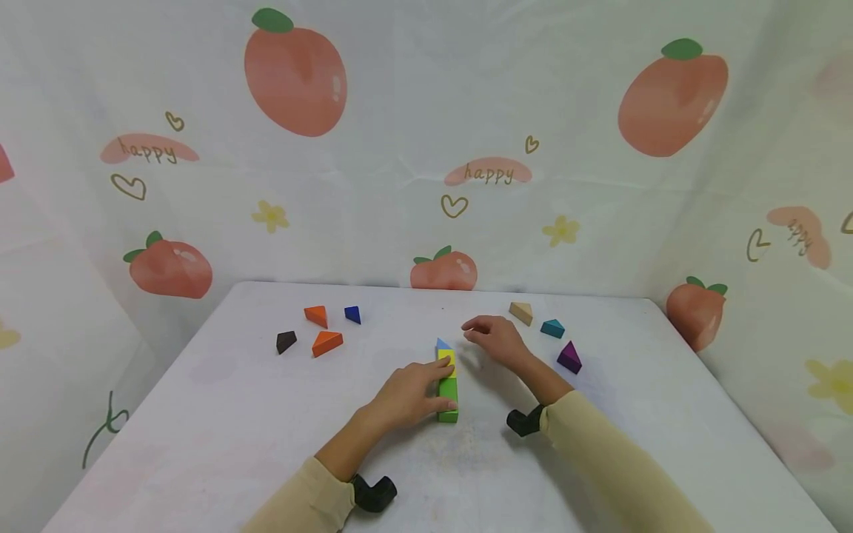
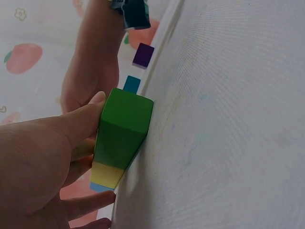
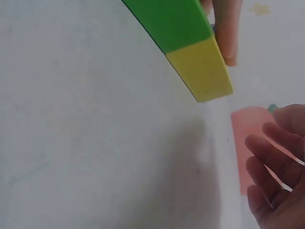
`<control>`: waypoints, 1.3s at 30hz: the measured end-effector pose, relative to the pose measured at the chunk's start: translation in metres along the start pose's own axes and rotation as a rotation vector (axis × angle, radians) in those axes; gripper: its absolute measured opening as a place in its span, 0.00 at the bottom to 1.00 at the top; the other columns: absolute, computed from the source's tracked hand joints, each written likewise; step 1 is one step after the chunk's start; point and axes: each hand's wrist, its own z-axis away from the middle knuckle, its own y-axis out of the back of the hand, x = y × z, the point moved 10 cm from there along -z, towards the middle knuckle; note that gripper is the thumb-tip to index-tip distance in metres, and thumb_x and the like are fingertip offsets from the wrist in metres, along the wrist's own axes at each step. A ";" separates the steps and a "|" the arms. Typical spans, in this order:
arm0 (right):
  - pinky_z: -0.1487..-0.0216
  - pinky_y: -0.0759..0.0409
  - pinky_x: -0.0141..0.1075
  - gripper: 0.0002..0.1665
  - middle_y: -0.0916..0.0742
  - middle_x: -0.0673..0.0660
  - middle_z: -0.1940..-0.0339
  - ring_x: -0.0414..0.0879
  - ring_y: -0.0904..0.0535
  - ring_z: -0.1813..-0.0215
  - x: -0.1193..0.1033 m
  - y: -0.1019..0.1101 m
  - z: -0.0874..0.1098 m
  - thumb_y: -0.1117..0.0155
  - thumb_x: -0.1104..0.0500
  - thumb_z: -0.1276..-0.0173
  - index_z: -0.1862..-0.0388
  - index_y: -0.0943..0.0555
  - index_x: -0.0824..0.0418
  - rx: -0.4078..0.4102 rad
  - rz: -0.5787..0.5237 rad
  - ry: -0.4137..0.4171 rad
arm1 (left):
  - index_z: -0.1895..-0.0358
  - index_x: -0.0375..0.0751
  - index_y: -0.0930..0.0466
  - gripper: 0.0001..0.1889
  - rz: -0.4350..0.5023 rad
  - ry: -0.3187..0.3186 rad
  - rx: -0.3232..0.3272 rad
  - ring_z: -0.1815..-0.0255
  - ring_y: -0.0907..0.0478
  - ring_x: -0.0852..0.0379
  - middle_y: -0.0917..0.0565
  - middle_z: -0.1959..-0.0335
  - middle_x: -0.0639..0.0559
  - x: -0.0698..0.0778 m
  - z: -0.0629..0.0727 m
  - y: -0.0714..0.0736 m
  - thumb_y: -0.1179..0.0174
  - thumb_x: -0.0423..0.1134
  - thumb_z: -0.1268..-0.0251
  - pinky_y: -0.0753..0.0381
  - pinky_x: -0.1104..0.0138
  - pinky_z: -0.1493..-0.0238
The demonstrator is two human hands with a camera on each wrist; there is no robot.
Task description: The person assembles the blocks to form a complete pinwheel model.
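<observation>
My left hand (image 1: 409, 396) rests over a short row of blocks in the middle of the table. Its thumb lies on the green block (image 1: 449, 392), and its fingers reach onto the yellow block (image 1: 446, 357) just beyond. A light blue block (image 1: 443, 343) with a pointed top shows at the row's far end. The left wrist view has the green block's near end (image 2: 126, 109) close up, with the thumb along its upper side. To the right of the row, my right hand (image 1: 498, 340) hovers with loosely bent fingers and holds nothing; the right wrist view shows those fingers (image 3: 269, 157) apart from the yellow block.
At the left lie two orange blocks (image 1: 327, 343), a dark blue block (image 1: 352, 314) and a black block (image 1: 286, 341). At the right are a wooden block (image 1: 521, 312), a teal block (image 1: 552, 328) and a purple block (image 1: 569, 357). A printed cloth (image 1: 393, 148) hangs behind the table.
</observation>
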 end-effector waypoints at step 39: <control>0.49 0.26 0.54 0.18 0.17 0.66 0.48 0.61 0.25 0.48 0.021 0.098 0.042 0.36 0.59 0.32 0.47 0.19 0.66 0.262 0.216 0.152 | 0.30 0.49 0.30 0.34 0.021 0.026 -0.021 0.32 0.34 0.50 0.32 0.29 0.57 -0.003 0.001 -0.002 0.36 0.56 0.38 0.33 0.51 0.36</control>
